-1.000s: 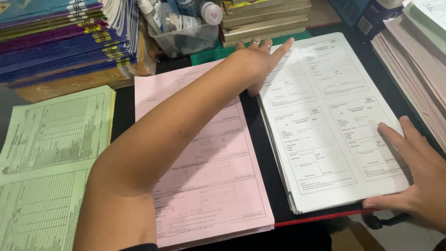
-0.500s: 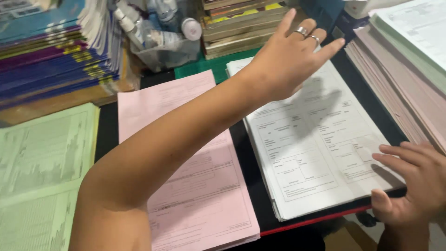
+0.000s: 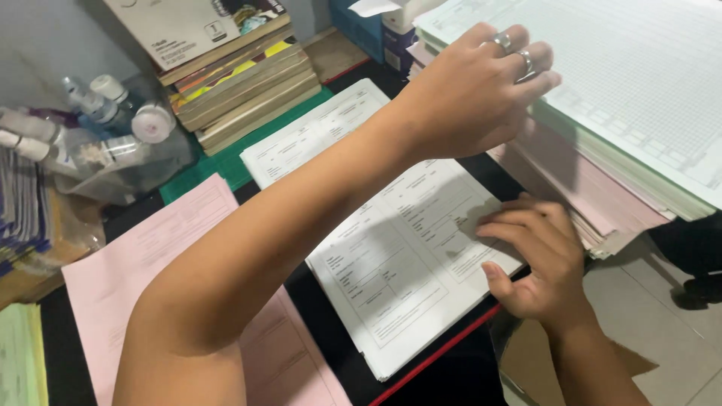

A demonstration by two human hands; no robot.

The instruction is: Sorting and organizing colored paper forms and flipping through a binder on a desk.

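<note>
Where the left hand point(image 3: 481, 90) reaches across to the upper right of the frame, its ringed fingers curl over the edge of the tall paper stack point(image 3: 639, 98), green gridded sheets on top and pink sheets below. The fingertips press into the side of the pile, but whether they have parted off a sheet I cannot tell. The right hand point(image 3: 538, 259) lies lower right, fingers bent and spread flat on the near corner of the white forms point(image 3: 391, 256), pinning rather than gripping them.

To my eye, separating thin sheets goes best with a light fingertip roll at the edge, lifting slowly so neighbours do not cling, with the pinning hand weighing down the white pile.

The paper looks thin, matte and limp, the stack's edges slightly ragged. The white forms are printed with boxed panels and sit square at centre. A pink pile point(image 3: 128, 301) lies lower left on the dark desk point(image 3: 444, 376) with its red edge. Stacked books point(image 3: 241, 83) and a clear tub of small bottles point(image 3: 113, 143) sit at upper left.
</note>
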